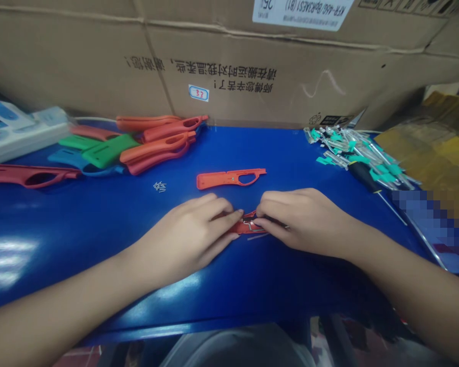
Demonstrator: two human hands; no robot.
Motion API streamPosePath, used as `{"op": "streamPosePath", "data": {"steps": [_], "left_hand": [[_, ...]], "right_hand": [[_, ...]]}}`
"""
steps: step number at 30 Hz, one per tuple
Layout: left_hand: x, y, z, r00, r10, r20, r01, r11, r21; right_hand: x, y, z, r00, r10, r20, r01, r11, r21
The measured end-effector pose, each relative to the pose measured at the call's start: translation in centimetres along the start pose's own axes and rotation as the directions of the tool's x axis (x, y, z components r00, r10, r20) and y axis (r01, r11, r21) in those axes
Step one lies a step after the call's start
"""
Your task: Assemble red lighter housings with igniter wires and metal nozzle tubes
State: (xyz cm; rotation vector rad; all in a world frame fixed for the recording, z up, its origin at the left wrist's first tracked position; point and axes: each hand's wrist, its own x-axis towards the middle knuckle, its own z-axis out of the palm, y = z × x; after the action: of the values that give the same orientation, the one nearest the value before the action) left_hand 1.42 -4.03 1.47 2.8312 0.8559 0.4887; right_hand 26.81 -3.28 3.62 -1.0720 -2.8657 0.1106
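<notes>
My left hand is closed on one end of a red lighter casing half, near the front middle of the table. My right hand grips the casing's other end, thumb and fingers pressed at its hollow side. Between the fingertips, a bent metal wire and a dark part show inside the casing; my fingers hide the rest. Just beyond my hands lies another orange-red casing half, hollow side up, with a finger loop at its right end. Left of it is a small pile of screws.
Red, orange, green and blue casing halves are heaped at the back left, by a white power strip. At the right lie metal lighter tubes with teal parts and a screwdriver. A large cardboard box walls off the back.
</notes>
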Motion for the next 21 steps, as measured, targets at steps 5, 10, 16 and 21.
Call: {"op": "streamPosePath", "data": {"steps": [5, 10, 16, 21], "left_hand": [[-0.1, -0.2, 0.1, 1.000, 0.002, -0.017, -0.003, 0.999, -0.047], [0.1, 0.1, -0.1, 0.999, -0.013, 0.030, 0.014, 0.999, -0.039], [0.1, 0.5, -0.5, 0.999, -0.021, 0.047, 0.020, 0.999, 0.034], [-0.3, 0.5, -0.6, 0.999, 0.007, 0.041, -0.008, 1.000, 0.022]], "right_hand": [[0.0, -0.1, 0.1, 0.999, 0.040, 0.031, -0.039, 0.999, -0.038], [0.0, -0.5, 0.4, 0.997, 0.023, 0.068, -0.017, 0.996, -0.091], [0.0, -0.9, -0.1, 0.995, 0.082, 0.048, -0.079, 0.995, -0.059], [-0.4, -0.7, -1.3, 0.990, -0.061, 0.128, 0.059, 0.998, 0.021]]}}
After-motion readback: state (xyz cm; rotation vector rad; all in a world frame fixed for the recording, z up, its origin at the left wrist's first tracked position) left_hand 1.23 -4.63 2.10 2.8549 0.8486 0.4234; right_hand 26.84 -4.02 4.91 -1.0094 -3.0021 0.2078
